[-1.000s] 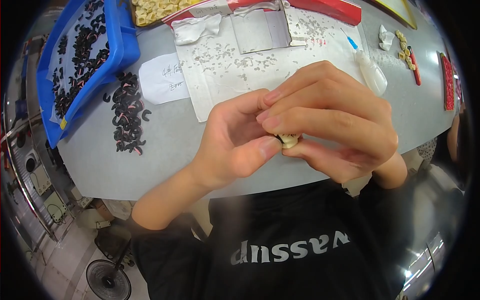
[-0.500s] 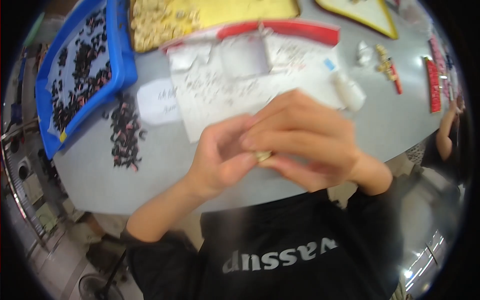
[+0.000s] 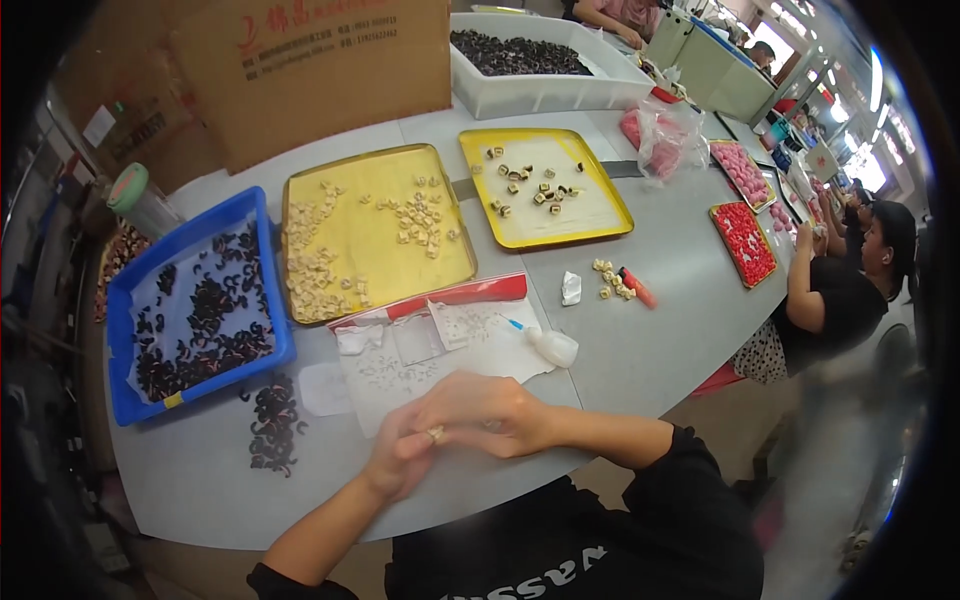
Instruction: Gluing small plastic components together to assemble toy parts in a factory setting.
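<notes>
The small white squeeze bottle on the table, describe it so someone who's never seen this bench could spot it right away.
Start at the grey table and find the left yellow tray. Just below it lies a white paper sheet with a red strip along its top. The small white squeeze bottle lies on its side at that sheet's right edge, the only smooth rounded thing there, with a thin blue-tipped nozzle pointing left.
</notes>
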`<state>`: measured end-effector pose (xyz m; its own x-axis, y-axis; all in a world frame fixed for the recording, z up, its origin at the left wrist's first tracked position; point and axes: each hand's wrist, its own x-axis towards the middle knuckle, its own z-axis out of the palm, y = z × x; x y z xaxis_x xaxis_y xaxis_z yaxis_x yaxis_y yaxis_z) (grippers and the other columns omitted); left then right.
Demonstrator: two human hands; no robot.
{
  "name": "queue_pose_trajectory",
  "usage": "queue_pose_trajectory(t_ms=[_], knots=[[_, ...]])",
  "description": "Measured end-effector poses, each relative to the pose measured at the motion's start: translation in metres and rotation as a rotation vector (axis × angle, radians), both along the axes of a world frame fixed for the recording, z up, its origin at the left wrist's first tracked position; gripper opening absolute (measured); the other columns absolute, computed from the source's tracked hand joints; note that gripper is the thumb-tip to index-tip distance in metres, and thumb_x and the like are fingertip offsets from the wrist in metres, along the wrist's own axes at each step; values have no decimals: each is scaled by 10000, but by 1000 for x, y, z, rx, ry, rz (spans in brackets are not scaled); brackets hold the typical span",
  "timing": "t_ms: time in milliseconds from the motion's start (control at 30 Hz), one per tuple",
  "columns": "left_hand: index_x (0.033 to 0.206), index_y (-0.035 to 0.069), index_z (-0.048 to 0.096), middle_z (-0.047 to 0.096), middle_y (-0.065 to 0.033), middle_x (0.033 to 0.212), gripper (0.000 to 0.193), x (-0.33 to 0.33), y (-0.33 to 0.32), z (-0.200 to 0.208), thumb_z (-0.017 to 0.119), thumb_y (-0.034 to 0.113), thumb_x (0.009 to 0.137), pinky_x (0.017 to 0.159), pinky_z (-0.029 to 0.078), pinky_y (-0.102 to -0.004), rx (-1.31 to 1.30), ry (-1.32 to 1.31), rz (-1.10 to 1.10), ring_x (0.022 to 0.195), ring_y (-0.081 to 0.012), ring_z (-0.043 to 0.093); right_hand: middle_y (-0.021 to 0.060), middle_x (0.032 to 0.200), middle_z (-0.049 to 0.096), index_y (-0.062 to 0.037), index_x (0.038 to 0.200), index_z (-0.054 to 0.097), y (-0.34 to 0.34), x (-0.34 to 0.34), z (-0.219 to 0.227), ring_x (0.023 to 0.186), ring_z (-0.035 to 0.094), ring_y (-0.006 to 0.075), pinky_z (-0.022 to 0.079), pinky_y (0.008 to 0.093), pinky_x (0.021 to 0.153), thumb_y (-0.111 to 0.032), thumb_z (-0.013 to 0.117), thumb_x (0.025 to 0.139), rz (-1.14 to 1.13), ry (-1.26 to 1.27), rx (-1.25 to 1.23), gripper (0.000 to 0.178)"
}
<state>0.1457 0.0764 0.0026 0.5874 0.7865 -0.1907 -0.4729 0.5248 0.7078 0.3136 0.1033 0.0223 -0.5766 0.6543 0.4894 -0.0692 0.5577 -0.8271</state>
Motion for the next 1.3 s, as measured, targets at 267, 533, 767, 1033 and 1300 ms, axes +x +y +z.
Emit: queue_pose_trajectory(t_ms=[267, 533, 767, 1033, 1300], knots=[[1109, -12, 430, 460, -49, 1009, 645, 4, 2, 18, 656, 357, 630, 881, 373, -308, 20, -11, 20, 949, -137, 475, 82, 959, 593, -63, 978, 598, 3, 0, 2, 933, 541, 261, 430, 353, 820, -2, 604, 731, 14, -64, 62, 255], [1052, 7, 494, 516, -37, 941, 365, -4, 7, -10, 534, 288, 821, 822, 394, -285, 126, 219, 152, 868, -118, 497, 90, 916, 544, -54, 944, 614, 5, 7, 28, 877, 525, 254, 436, 328, 773, -4, 631, 711, -210, -196, 171, 239], [943, 19, 548, 564, -17, 829, 141, -60, 18, 42, 517, 132, 864, 716, 411, -227, 576, 605, 611, 764, -82, 506, 79, 819, 485, -31, 938, 620, -6, 44, 17, 765, 500, 213, 419, 299, 645, -3, 630, 726, -366, -553, 93, 213], [918, 11, 556, 557, -104, 900, 134, -144, -35, 37, 543, 64, 796, 728, 414, -307, 748, 1583, 917, 827, -219, 517, 107, 852, 560, -21, 918, 621, -21, 53, -1, 773, 544, 232, 435, 287, 659, 39, 573, 734, -460, -481, 124, 200], [1122, 13, 514, 485, -115, 1153, 339, -149, -88, 2, 568, 137, 811, 938, 329, -344, 721, 1768, 683, 1087, -279, 428, 148, 1022, 509, -21, 1077, 537, -21, 72, -9, 972, 495, 285, 392, 344, 842, -44, 604, 742, -672, -446, 236, 343]])
